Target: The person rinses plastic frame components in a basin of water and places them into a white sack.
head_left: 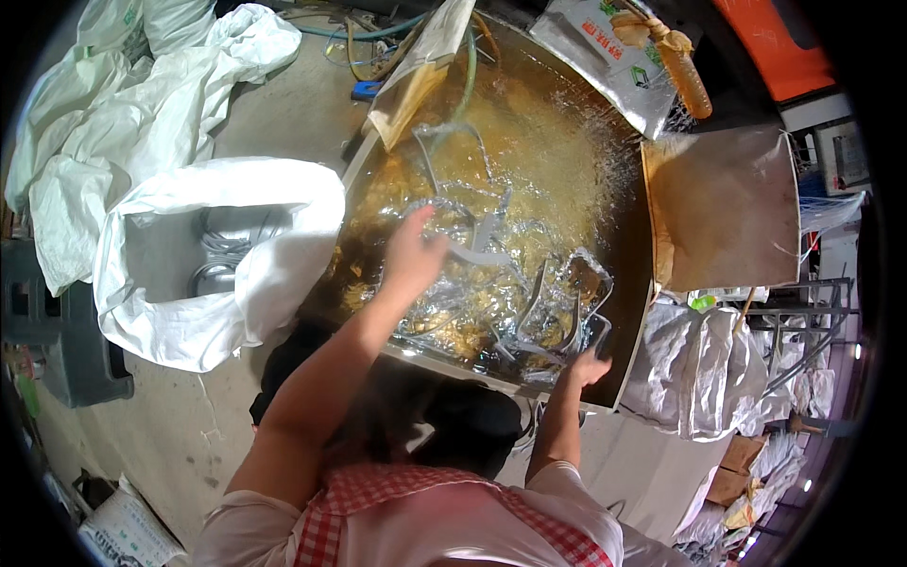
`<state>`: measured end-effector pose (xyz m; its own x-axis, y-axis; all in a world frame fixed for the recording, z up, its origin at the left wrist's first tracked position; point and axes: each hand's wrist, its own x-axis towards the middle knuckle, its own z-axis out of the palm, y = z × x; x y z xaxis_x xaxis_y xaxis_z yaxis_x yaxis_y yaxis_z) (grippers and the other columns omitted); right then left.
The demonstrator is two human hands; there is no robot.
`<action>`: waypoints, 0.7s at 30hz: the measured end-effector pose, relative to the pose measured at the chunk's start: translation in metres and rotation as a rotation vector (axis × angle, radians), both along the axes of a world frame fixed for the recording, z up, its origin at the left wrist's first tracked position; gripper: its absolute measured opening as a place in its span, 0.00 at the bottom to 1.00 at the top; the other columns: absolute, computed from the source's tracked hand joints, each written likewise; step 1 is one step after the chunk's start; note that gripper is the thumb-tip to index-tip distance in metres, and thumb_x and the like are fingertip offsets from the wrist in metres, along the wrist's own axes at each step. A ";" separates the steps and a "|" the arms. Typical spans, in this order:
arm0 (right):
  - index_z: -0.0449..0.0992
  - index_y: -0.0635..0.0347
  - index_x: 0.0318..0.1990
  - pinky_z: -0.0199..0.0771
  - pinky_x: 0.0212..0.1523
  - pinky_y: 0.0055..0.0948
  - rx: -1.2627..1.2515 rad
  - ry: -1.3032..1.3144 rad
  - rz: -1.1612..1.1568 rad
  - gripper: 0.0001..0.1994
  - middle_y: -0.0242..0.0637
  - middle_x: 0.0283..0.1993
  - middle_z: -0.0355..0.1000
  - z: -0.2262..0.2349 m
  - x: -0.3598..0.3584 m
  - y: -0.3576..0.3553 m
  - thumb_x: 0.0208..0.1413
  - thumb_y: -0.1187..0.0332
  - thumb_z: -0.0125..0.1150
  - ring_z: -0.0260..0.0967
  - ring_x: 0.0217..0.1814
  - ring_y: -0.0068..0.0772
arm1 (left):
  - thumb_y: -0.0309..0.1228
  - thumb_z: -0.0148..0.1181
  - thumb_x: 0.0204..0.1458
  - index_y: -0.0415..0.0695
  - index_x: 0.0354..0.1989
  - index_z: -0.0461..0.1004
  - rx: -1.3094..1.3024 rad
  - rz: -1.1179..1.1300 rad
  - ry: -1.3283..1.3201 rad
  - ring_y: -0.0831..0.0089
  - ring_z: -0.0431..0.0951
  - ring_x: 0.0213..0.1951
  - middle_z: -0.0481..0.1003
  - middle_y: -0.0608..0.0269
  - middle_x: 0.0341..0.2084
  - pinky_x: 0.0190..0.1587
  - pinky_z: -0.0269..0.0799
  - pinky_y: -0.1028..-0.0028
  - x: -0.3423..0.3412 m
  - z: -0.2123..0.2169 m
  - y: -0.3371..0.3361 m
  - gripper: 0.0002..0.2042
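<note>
Grey strip (482, 255) beside left hand (413, 253)

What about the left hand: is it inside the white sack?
No: the left hand is over the tub, right of the sack.

Grey strips (480, 255), yellow-brown water (543, 128), white sack (288, 293), red-white checked cloth (378, 486)

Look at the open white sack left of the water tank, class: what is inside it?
Inside the white sack, several curved grey pieces lie bunched together. Whatever lies beneath them is covered, so it cannot be seen.
</note>
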<state>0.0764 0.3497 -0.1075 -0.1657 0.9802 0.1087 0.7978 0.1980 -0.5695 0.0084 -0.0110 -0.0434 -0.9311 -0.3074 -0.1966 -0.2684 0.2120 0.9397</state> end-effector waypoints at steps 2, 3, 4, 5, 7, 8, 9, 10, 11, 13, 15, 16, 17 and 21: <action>0.66 0.70 0.47 0.65 0.48 0.31 0.051 0.535 0.623 0.18 0.46 0.44 0.68 -0.025 -0.017 0.039 0.46 0.74 0.58 0.66 0.45 0.36 | 0.28 0.59 0.45 0.41 0.53 0.63 0.064 -0.015 0.064 0.66 0.71 0.43 0.68 0.48 0.46 0.44 0.67 0.73 -0.006 0.007 0.010 0.24; 0.67 0.68 0.45 0.64 0.48 0.26 -0.247 0.596 0.797 0.15 0.40 0.42 0.67 -0.011 -0.037 0.005 0.48 0.75 0.56 0.64 0.44 0.28 | 0.28 0.59 0.45 0.40 0.54 0.63 0.071 0.000 0.079 0.67 0.70 0.44 0.68 0.48 0.46 0.45 0.66 0.73 -0.004 0.006 0.006 0.24; 0.69 0.66 0.44 0.65 0.46 0.26 -0.283 0.409 1.006 0.14 0.38 0.42 0.68 0.002 -0.056 -0.015 0.49 0.74 0.56 0.65 0.43 0.28 | 0.31 0.56 0.46 0.38 0.53 0.63 0.162 0.009 0.047 0.60 0.68 0.51 0.68 0.47 0.48 0.53 0.62 0.68 -0.004 0.018 0.008 0.23; 0.69 0.65 0.44 0.65 0.47 0.25 -0.500 0.353 1.129 0.14 0.39 0.42 0.69 0.001 -0.074 -0.033 0.50 0.72 0.57 0.66 0.44 0.29 | 0.31 0.56 0.46 0.39 0.53 0.63 0.177 0.026 0.034 0.60 0.68 0.51 0.68 0.47 0.48 0.53 0.62 0.68 -0.004 0.015 0.008 0.24; 0.66 0.65 0.50 0.65 0.50 0.27 -0.645 0.223 1.184 0.21 0.43 0.49 0.68 -0.016 -0.105 -0.071 0.48 0.70 0.60 0.66 0.50 0.34 | 0.31 0.56 0.46 0.40 0.54 0.62 0.202 0.067 0.009 0.60 0.68 0.51 0.68 0.47 0.48 0.52 0.62 0.68 -0.008 0.004 0.006 0.24; 0.61 0.64 0.55 0.62 0.54 0.32 -0.717 0.158 1.132 0.29 0.47 0.53 0.64 -0.032 -0.119 -0.078 0.45 0.65 0.64 0.62 0.55 0.40 | 0.31 0.56 0.46 0.41 0.54 0.62 0.221 0.060 -0.019 0.60 0.68 0.50 0.67 0.47 0.49 0.52 0.63 0.68 -0.010 0.008 0.009 0.24; 0.58 0.63 0.57 0.60 0.56 0.35 -0.398 -0.005 1.246 0.34 0.50 0.55 0.62 -0.034 -0.129 -0.095 0.43 0.61 0.66 0.58 0.58 0.44 | 0.31 0.56 0.46 0.41 0.55 0.62 0.228 0.067 -0.054 0.61 0.68 0.50 0.67 0.47 0.49 0.51 0.63 0.68 -0.011 0.013 0.006 0.25; 0.56 0.62 0.58 0.57 0.58 0.37 -0.071 -0.161 1.338 0.39 0.52 0.56 0.60 -0.031 -0.139 -0.114 0.40 0.57 0.69 0.55 0.61 0.47 | 0.31 0.57 0.46 0.41 0.55 0.62 0.232 0.080 -0.087 0.61 0.68 0.50 0.67 0.47 0.49 0.51 0.64 0.68 -0.011 0.015 0.002 0.25; 0.54 0.64 0.59 0.56 0.59 0.38 0.022 -0.232 1.457 0.42 0.53 0.58 0.58 -0.026 -0.148 -0.131 0.39 0.54 0.69 0.54 0.62 0.48 | 0.31 0.57 0.46 0.41 0.55 0.62 0.225 0.081 -0.059 0.61 0.68 0.50 0.66 0.46 0.49 0.51 0.64 0.68 -0.011 0.012 -0.001 0.25; 0.50 0.67 0.61 0.53 0.61 0.40 0.222 -0.374 1.684 0.48 0.55 0.60 0.55 -0.011 -0.166 -0.161 0.36 0.48 0.69 0.51 0.63 0.49 | 0.32 0.57 0.46 0.41 0.55 0.62 0.213 0.080 -0.004 0.61 0.68 0.50 0.66 0.45 0.49 0.50 0.65 0.68 -0.011 0.005 -0.006 0.25; 0.49 0.70 0.61 0.57 0.58 0.39 -0.174 -0.635 1.677 0.50 0.56 0.60 0.55 0.002 -0.183 -0.183 0.38 0.41 0.63 0.55 0.61 0.46 | 0.32 0.57 0.46 0.41 0.54 0.63 0.284 0.091 -0.070 0.63 0.69 0.49 0.68 0.48 0.47 0.49 0.65 0.69 -0.012 0.008 -0.009 0.24; 0.49 0.70 0.60 0.61 0.55 0.39 -0.513 -0.582 1.594 0.50 0.56 0.59 0.56 -0.001 -0.195 -0.179 0.38 0.39 0.62 0.58 0.58 0.46 | 0.32 0.57 0.46 0.41 0.54 0.63 0.314 0.079 -0.073 0.64 0.69 0.48 0.68 0.49 0.47 0.48 0.65 0.69 -0.013 0.011 -0.007 0.24; 0.50 0.70 0.60 0.64 0.52 0.39 -0.844 -0.518 1.490 0.51 0.57 0.58 0.58 -0.007 -0.206 -0.175 0.38 0.38 0.61 0.62 0.56 0.45 | 0.31 0.57 0.46 0.41 0.54 0.63 0.341 0.072 -0.075 0.65 0.69 0.48 0.69 0.49 0.46 0.48 0.65 0.70 -0.013 0.013 -0.008 0.24; 0.58 0.70 0.56 0.74 0.28 0.30 -0.861 -0.729 1.440 0.45 0.50 0.39 0.71 -0.050 -0.217 -0.164 0.40 0.40 0.62 0.73 0.32 0.36 | 0.31 0.57 0.47 0.39 0.51 0.65 0.375 0.042 -0.009 0.67 0.69 0.47 0.69 0.51 0.46 0.48 0.66 0.72 -0.012 0.003 -0.009 0.22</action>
